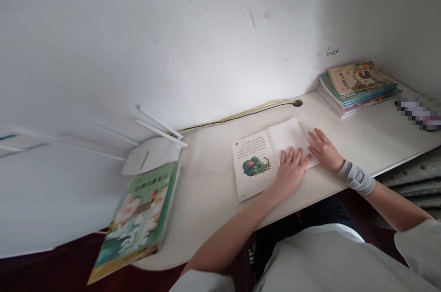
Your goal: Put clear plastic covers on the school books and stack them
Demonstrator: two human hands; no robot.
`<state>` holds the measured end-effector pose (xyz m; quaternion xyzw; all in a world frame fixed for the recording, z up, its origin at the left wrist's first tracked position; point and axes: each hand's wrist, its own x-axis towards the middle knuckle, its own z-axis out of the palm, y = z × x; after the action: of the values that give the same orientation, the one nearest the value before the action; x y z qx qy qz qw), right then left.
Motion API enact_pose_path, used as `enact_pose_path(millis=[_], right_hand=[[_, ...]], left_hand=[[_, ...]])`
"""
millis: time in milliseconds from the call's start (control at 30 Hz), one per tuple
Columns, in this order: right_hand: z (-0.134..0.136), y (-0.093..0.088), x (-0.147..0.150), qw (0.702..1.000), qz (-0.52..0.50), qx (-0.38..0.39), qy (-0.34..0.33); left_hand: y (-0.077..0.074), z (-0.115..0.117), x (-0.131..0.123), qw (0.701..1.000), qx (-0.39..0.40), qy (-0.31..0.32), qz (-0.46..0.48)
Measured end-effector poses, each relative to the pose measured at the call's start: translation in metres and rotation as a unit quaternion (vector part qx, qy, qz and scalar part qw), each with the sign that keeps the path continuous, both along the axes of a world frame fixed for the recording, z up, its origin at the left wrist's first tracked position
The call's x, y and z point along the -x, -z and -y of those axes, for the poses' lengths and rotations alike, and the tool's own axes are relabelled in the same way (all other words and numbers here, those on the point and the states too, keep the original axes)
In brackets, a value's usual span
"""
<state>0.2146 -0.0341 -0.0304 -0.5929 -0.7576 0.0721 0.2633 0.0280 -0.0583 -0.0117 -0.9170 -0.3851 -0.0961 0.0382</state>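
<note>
An open book [251,181] lies on the white desk [203,191] in front of me. Its left page carries printed text above a green and red picture; the right side is blank white. My left hand [292,173] rests flat over the lower part of the blank side, fingers spread and pointing away from me. At the book's right edge, my right hand [325,150] is open with its fingertips on or just beside the paper. A grey wrist wrap [356,178] is around my right wrist.
A stack of books [358,85] stands at the back right, near a blurred-out phone-like item [418,112]. A green picture book [141,218] overhangs the desk's left end, beside a white stand with rods [153,156]. Cables [237,116] run along the wall to a hole.
</note>
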Motion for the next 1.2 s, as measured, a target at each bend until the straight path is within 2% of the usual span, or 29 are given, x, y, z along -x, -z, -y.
enact_pose_path(millis=[133,200,267,300,367,433,500,633,867,1067,1200], right_hand=[[-0.002,0.006,-0.003,1.000,-0.010,0.013,-0.009],[-0.002,0.008,-0.004,1.000,-0.002,0.010,-0.014],[-0.002,0.008,-0.004,1.000,0.013,0.007,-0.016],[-0.002,0.008,-0.003,1.000,0.021,0.007,-0.012],[-0.001,0.006,0.000,0.999,0.035,0.010,-0.001],[0.000,0.004,0.003,0.999,0.046,0.010,0.011],[0.001,0.003,0.006,0.998,0.054,0.003,0.017],[0.002,0.002,0.007,0.998,0.066,-0.007,0.012],[0.004,0.000,0.010,0.996,0.084,-0.005,0.025],[0.005,-0.007,0.014,0.995,0.092,0.016,0.035],[0.006,-0.008,0.015,0.995,0.091,0.025,0.034]], left_hand=[[-0.003,0.007,-0.008,0.999,0.039,-0.027,-0.007],[-0.009,0.006,-0.011,0.998,0.067,-0.005,-0.012],[-0.019,-0.005,-0.011,0.994,0.111,0.024,-0.008],[-0.024,-0.014,-0.010,0.991,0.132,0.026,-0.001],[-0.036,-0.041,-0.009,0.987,0.156,-0.010,0.020],[-0.044,-0.073,-0.009,0.989,0.119,-0.088,0.025],[-0.048,-0.102,-0.011,0.985,0.104,-0.139,0.021],[-0.051,-0.136,-0.017,0.978,0.104,-0.180,0.003],[-0.056,-0.149,-0.021,0.976,0.113,-0.184,-0.035],[-0.057,-0.174,-0.013,0.967,0.190,-0.165,-0.044],[-0.050,-0.184,-0.006,0.959,0.246,-0.134,-0.026]])
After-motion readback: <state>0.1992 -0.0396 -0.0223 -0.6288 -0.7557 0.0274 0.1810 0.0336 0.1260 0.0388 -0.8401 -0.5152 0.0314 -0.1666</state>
